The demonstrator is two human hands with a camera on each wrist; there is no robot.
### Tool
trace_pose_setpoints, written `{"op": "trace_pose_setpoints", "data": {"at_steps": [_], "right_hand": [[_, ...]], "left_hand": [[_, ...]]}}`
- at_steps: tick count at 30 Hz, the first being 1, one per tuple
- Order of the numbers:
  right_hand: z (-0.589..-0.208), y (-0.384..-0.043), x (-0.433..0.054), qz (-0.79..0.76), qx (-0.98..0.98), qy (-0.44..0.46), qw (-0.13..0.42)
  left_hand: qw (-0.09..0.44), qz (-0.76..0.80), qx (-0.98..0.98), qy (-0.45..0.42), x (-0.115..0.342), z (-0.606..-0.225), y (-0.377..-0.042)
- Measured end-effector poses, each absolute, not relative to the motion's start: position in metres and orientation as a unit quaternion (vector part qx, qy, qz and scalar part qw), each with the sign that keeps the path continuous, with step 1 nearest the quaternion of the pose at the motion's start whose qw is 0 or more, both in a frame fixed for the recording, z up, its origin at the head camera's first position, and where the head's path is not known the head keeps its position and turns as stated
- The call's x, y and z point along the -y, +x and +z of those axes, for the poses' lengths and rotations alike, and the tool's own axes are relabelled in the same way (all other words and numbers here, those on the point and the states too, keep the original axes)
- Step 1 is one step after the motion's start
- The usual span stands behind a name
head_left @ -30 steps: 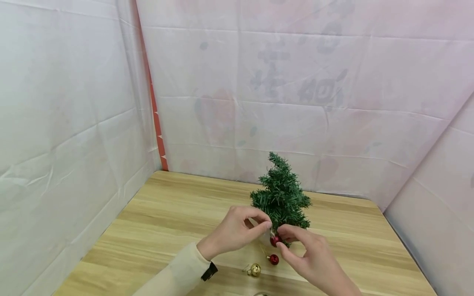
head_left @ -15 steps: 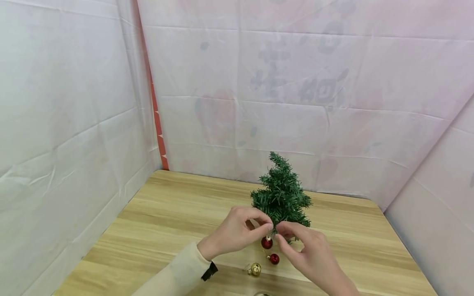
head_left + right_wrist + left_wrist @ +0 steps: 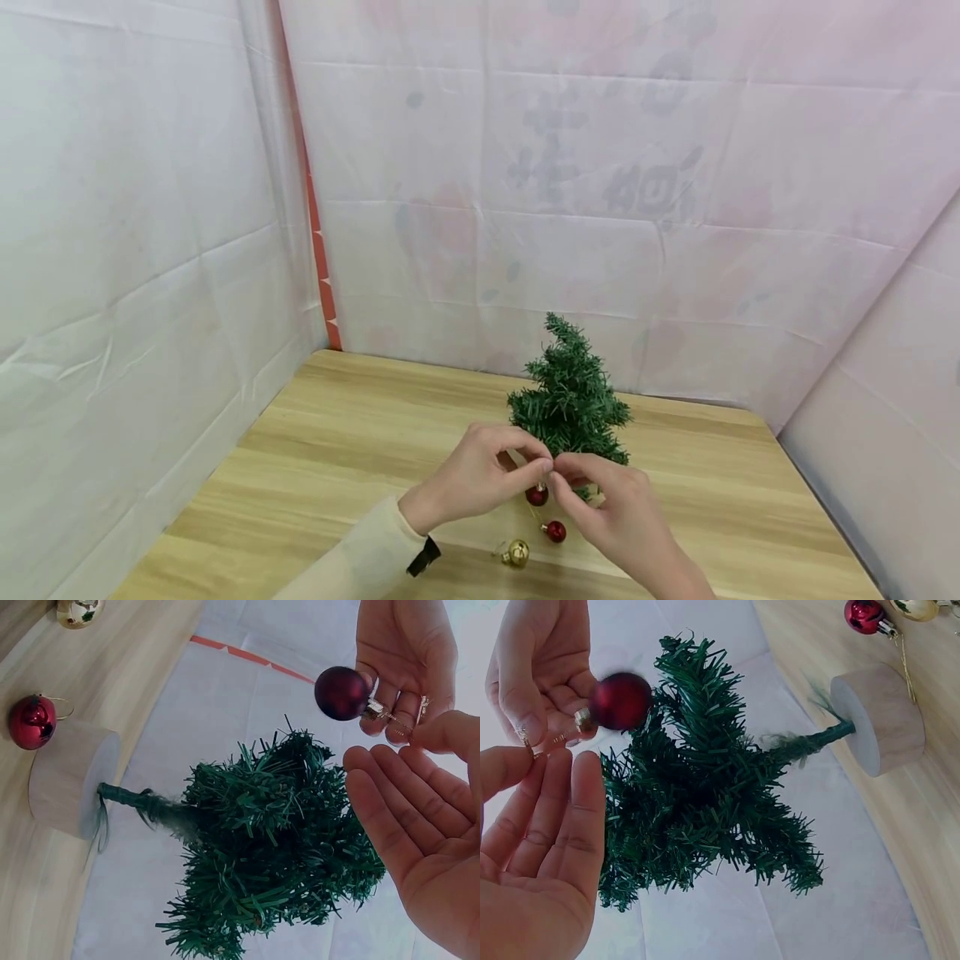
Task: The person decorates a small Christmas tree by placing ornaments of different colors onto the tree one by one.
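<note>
A matte red Christmas ball (image 3: 536, 496) hangs by a thin gold string (image 3: 396, 722) below my fingertips. My left hand (image 3: 480, 469) pinches the string between thumb and fingers. My right hand (image 3: 618, 504) meets it fingertip to fingertip and also pinches the string, with a small end of it showing between the hands in the right wrist view. Just behind stands a small green artificial Christmas tree (image 3: 570, 400), its round wooden base (image 3: 881, 720) showing in the wrist views. The ball hangs apart from the base, close in front of the branches.
On the wooden table (image 3: 315, 450) lie a shiny red ball (image 3: 555, 532) and a gold ball (image 3: 517, 553), both with strings, in front of the tree. White fabric walls (image 3: 420, 208) enclose the table at the back and sides.
The right hand has let go of the red ball, which swung left to hang under the left hand. Its fingertips have since closed in on the string beside the left fingertips.
</note>
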State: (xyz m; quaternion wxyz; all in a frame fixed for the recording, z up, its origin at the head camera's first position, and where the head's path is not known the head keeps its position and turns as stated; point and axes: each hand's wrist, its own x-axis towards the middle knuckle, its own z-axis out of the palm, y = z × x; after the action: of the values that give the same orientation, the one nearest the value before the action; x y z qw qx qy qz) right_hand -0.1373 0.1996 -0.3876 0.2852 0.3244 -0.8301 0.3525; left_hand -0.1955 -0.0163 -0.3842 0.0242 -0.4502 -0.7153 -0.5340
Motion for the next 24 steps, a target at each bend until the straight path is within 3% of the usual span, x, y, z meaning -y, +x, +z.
{"op": "trace_pose_setpoints", "data": {"at_steps": [8, 24], "right_hand": [[-0.3882, -0.1432, -0.1961, 0.36, 0.812, 0.336, 0.314], [-0.3883, -0.1471, -0.1933, 0.355, 0.812, 0.312, 0.343]], "left_hand": [[0.039, -0.536, 0.715, -0.447, 0.0168, -0.3849, -0.1971], [0.02, -0.55, 0.709, -0.441, 0.0152, -0.3838, -0.1969]]}}
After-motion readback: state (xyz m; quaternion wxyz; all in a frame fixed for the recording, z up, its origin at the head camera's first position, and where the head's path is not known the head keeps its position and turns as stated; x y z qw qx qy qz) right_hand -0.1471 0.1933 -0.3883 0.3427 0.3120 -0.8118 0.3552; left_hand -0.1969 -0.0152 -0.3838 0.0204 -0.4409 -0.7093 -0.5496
